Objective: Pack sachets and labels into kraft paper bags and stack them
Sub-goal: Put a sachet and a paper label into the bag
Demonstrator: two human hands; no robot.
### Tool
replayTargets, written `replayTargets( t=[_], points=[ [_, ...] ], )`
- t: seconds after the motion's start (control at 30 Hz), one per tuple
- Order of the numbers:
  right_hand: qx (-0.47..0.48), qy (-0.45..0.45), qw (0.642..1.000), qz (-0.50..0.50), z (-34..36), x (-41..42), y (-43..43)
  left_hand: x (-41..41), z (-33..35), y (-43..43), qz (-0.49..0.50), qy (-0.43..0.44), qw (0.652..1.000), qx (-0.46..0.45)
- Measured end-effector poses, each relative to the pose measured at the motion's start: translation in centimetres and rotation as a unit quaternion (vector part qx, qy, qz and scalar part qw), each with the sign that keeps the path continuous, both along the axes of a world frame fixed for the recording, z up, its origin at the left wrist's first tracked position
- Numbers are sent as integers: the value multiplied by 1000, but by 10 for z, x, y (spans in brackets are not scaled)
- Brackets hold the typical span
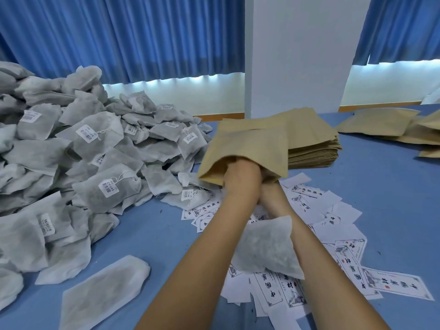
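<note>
Kraft bag (245, 144), light and easily creased, gapes at centre. Left hand (240, 179) sits in its mouth, right hand (272, 196) beneath; both hands' fingers are hidden, so I cannot tell their grip. Soft sachet (266, 248) lies at 6 o'clock: pinch its sealed edge.

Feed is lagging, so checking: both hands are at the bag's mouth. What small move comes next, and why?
Probably draw the right hand back to pick up the loose sachet lying between the forearms. The left hand is at the mouth of the kraft paper bag, fingers hidden inside, so the bag looks open, and that sachet is nearest.
</note>
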State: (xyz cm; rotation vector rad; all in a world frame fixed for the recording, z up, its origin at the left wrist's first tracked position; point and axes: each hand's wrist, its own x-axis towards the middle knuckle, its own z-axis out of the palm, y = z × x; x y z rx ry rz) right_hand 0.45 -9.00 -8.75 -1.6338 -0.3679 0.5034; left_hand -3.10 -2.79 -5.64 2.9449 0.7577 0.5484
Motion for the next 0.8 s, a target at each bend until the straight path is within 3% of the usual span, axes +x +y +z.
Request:
replayTargets(
  t=[0.07,0.13,0.2,0.23,0.3,0.33,0.4,0.43,0.47,0.57,0.73,0.8],
  points=[
    [50,49,997,38,2,-8,3,16,15,15,15,-23,997,-66],
    [90,88,990,66,3,-14,4,28,27,32,38,40,990,-129],
    [141,100,984,49,5,-12,-2,28,27,35,53,127,981,-136],
    [167,100,981,22,6,-6,-5,25,26,28,38,121,986,-110],
    [184,84,979,-35,7,5,-13,10,20,7,-37,13,999,-27],
    [175,78,980,-58,7,8,-17,-5,16,-5,-122,-72,989,46],
    [166,91,979,-73,4,14,-21,-41,2,-18,-350,-172,910,144],
    [165,107,978,-65,1,17,-20,-59,-5,-16,-439,-149,872,155],
    [164,117,978,-57,0,18,-20,-71,-13,-11,-485,-86,860,136],
    [169,113,977,-64,1,21,-15,-89,-32,9,-429,122,894,49],
    [167,104,979,-61,2,20,-16,-86,-38,16,-469,51,881,25],
    [156,99,981,-58,4,18,-16,-86,-40,13,-447,55,891,-56]
  ],
)
